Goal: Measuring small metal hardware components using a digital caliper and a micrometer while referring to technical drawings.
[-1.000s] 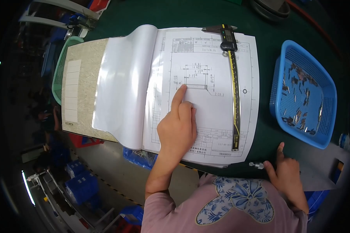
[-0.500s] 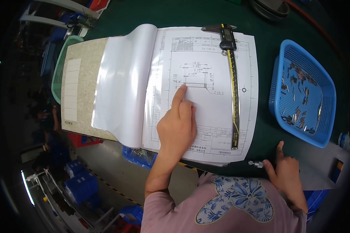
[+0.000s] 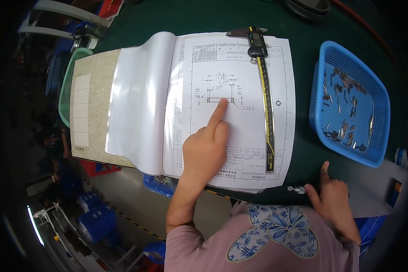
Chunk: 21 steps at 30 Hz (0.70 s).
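A technical drawing [image 3: 240,149] on white paper lies in a ring binder [image 3: 93,104] opened on the green table. My left hand [image 3: 206,147] rests on this sheet, index fingertip on the drawn long part and the other fingers curled; it holds nothing. A digital caliper [image 3: 266,104] lies lengthwise on the sheet to the right of that hand. At the near table edge is my right hand [image 3: 332,196], index finger and thumb stretched apart, nothing seen in its grip. Next to its thumb tip lies a small silver knurled cylinder [image 3: 297,189]; whether they touch I cannot tell.
A blue basket [image 3: 321,90] with many small metal pins stands on the right. Behind the binder's left side is a green basket [image 3: 67,90]. Dark round bowls [image 3: 309,9] sit at the far edge. Blue boxes [image 3: 97,222] stand on the floor at left.
My left index fingertip has slid rightward along the drawn part, from its left end toward its right end. My right hand keeps its pose; the whole view has shifted slightly.
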Tool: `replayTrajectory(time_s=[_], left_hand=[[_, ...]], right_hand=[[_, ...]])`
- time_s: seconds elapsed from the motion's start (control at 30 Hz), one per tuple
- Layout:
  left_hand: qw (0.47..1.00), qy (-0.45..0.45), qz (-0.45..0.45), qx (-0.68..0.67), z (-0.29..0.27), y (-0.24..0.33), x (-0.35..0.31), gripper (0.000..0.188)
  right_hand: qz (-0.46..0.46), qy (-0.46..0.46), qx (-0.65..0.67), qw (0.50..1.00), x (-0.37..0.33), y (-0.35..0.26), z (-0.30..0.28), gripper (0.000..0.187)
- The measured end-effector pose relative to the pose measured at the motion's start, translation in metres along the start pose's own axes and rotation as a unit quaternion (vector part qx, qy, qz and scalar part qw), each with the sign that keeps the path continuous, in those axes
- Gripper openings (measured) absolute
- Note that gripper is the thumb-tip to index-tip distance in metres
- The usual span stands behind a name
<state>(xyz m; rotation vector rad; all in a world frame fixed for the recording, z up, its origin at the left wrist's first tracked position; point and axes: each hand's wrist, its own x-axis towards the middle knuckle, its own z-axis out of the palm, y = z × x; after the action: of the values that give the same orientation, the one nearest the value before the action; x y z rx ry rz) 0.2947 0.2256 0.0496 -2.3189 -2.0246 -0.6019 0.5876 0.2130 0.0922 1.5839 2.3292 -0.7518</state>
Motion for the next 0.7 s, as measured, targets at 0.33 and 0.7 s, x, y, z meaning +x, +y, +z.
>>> replayTrajectory(time_s=[0.33, 0.7], left_hand=[[0.991, 0.053, -0.041, -0.119, -0.008, 0.007, -0.004, 0.012], [0.726, 0.001, -0.144, -0.673, -0.019, 0.073, -0.045, 0.015]], right_hand=[[-0.003, -0.005, -0.022, 1.0, -0.003, -0.004, -0.006, 0.068], [-0.034, 0.043, 0.516, 0.855, -0.022, 0.004, -0.038, 0.047]])
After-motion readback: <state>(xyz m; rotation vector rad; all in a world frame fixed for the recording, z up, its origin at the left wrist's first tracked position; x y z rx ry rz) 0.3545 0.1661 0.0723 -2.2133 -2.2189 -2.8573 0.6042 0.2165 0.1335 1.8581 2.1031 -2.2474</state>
